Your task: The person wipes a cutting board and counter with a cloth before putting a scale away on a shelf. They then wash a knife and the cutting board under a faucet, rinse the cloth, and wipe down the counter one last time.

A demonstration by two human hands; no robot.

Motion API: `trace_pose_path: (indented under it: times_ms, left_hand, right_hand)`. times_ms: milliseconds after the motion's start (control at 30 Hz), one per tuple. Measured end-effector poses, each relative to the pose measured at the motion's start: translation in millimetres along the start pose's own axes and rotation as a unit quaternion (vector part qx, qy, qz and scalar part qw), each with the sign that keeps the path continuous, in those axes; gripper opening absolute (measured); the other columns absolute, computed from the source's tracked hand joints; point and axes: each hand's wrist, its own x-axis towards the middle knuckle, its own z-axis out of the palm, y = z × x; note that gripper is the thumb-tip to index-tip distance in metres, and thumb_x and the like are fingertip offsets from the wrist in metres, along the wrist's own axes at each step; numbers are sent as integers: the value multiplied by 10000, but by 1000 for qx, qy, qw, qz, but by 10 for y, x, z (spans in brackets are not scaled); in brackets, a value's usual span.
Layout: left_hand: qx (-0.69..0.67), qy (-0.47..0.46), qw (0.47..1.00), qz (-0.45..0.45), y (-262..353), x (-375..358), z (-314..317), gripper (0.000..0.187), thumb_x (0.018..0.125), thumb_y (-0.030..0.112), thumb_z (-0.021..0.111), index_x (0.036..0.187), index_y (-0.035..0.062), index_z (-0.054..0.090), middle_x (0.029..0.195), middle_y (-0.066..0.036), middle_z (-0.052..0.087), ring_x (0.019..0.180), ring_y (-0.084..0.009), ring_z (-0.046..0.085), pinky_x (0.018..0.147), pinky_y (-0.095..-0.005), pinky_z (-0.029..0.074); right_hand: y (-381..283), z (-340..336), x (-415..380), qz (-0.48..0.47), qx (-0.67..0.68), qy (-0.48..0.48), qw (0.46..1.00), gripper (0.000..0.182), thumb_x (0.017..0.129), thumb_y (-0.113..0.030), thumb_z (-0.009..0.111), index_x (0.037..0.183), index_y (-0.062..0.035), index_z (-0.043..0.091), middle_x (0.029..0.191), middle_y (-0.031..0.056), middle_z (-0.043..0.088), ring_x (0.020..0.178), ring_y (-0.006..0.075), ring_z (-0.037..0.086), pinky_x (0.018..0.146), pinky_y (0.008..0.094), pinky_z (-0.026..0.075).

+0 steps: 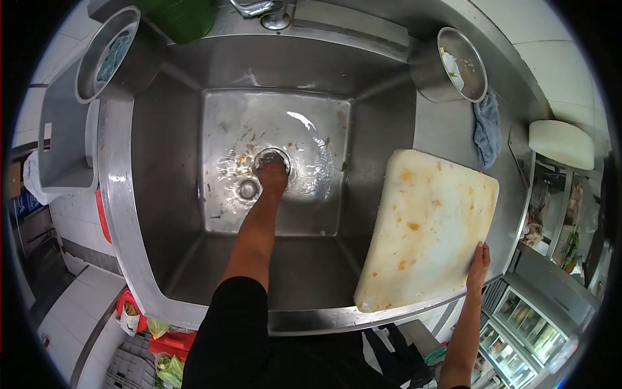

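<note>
My left hand (pixel 273 175) reaches down to the sink floor at the round drain opening (pixel 285 155); its fingers are hidden down in it. Right beside the hand lies a small round metal drain piece (pixel 247 189). Shallow water and orange and dark food scraps cover the floor of the steel sink (pixel 227 123) around it. At the right rim, a thick off-white cutting board (pixel 434 227) with orange stains lies tilted, partly over the basin. My right hand (pixel 478 264) grips the board's right edge, its fingertips showing on top.
A steel pot (pixel 483 68) with scraps and a grey-blue cloth (pixel 486 129) are at the right back. On the left back stands another pot (pixel 91 84) beside a grey plastic crate (pixel 61 142). A green container (pixel 178 19) and the faucet (pixel 275 19) line the back.
</note>
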Motion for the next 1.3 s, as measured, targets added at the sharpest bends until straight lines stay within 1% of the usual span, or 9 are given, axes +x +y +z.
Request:
trace_pose_path:
  times_ms: [400,533,600,667,900,967,1067,1167,1300]
  left_hand:
    - [-88,-57,989,103,-254,312,-17,207,813,187,581,867,62,737,929,-193,715,932,-347,691,817,-452,552]
    - [-168,-162,972,1,-226,291,-344,289,821,278,616,928,36,733,983,-247,693,984,-384,673,849,-454,546]
    - [-59,-193,964,176,-243,272,-572,244,807,225,676,938,24,718,892,-196,712,840,-323,703,744,-395,571]
    - [-623,-281,719,-125,-23,218,-803,151,793,88,700,929,21,693,757,-91,668,666,-194,651,626,-302,551]
    - [-635,-83,730,239,1496,37,-4425,145,810,68,705,925,-15,673,649,-25,609,529,-98,544,512,-263,448]
    - [-497,-20,812,307,1965,118,-4994,290,806,131,717,1041,-29,667,836,-108,681,687,-162,635,629,-296,508]
    - [-182,223,880,378,2438,212,-5078,429,803,182,717,1167,-28,635,1119,-197,658,970,-243,655,817,-332,517]
    - [-370,239,838,321,2225,-86,-5104,545,803,298,720,1266,33,609,1364,-259,511,1310,-369,467,1009,-404,451]
    - [-575,-62,805,132,1396,-780,-3523,448,942,427,617,1176,44,626,1133,-85,659,924,-184,649,793,-313,527]
  right_hand:
    - [29,12,33,4,35,3,999,351,1037,-299,504,1214,-7,584,1056,27,648,940,93,546,872,245,432]
    - [10,21,30,2,23,5,1000,354,1036,-305,503,1216,-10,585,1056,26,647,942,93,544,869,245,431]
    - [63,-1,53,-2,34,3,999,368,1033,-307,505,1225,-2,582,1054,31,646,942,100,545,867,251,435]
    - [139,-17,95,-8,31,13,999,380,1028,-306,512,1236,5,578,1052,38,649,937,109,552,864,258,441]
    - [203,-27,130,-20,2,38,999,409,1000,-292,545,1247,32,574,1058,101,660,934,150,584,856,280,465]
    - [180,-25,137,-8,-5,44,999,431,979,-299,573,1245,40,578,1059,117,662,937,165,591,862,294,471]
    - [254,-14,163,-38,2,60,997,447,970,-313,585,1242,41,586,1037,120,665,930,171,597,861,305,476]
    - [195,-59,128,-33,-8,66,997,457,957,-326,602,1213,53,606,1019,122,669,898,165,594,828,305,479]
    - [54,-117,93,-18,20,41,999,419,962,-298,594,1192,50,621,953,69,673,801,126,581,749,270,475]
